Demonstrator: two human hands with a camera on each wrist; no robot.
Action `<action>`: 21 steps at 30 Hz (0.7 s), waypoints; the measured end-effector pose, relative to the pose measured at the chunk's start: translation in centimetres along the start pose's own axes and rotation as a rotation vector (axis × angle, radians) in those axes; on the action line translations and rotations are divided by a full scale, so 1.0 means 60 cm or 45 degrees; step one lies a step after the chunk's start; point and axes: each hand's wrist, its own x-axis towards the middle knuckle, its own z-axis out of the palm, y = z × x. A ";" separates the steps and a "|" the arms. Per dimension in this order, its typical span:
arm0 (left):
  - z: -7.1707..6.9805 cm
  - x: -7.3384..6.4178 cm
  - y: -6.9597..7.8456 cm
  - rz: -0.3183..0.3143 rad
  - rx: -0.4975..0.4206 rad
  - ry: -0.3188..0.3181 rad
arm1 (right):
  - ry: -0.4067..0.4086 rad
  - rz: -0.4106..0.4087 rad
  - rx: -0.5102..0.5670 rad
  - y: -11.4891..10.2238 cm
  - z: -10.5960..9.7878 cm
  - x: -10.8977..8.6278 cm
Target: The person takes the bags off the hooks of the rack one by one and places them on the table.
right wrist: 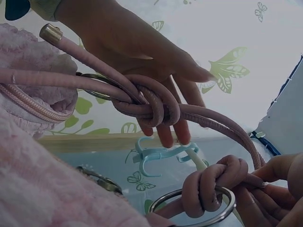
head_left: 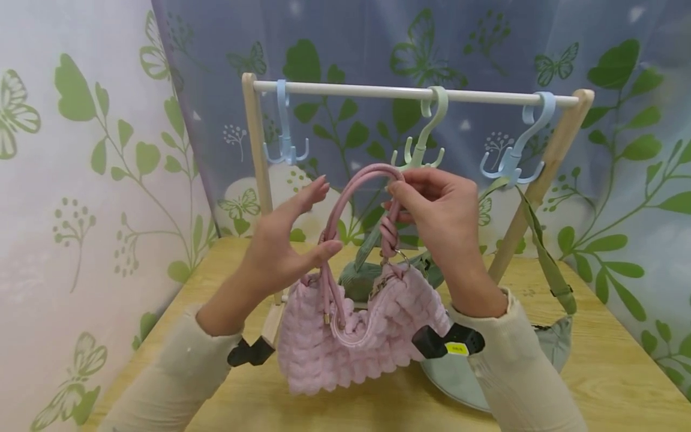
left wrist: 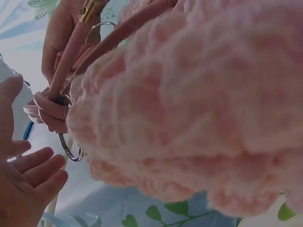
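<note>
Cream sleeves flank the pink bag. Behind the bag stand a rack and what looks like a green bag, partly hidden. Left of the pink bag's handle, the left hand is spread wide; above the bag, the right hand pinches the handle.

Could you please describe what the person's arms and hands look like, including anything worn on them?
The left hand and right hand are without gloves. Both arms wear cream-coloured sleeves reaching the wrists. A small, angular black device sits by the left cuff; another black device, by the right cuff, bears a yellow label too small to read.
</note>
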 end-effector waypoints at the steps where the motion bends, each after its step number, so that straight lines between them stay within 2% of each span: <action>1: 0.001 -0.002 0.001 -0.023 -0.011 -0.018 | 0.000 0.004 -0.002 -0.001 0.000 0.000; 11: 0.005 -0.014 0.007 -0.174 -0.082 -0.178 | 0.004 0.028 -0.029 0.000 0.001 -0.003; 17: 0.007 -0.018 0.007 -0.175 -0.137 -0.209 | 0.004 0.036 -0.034 0.002 0.001 -0.005; 21: 0.004 -0.022 0.007 -0.236 -0.200 -0.210 | -0.008 0.033 -0.041 0.005 0.000 -0.005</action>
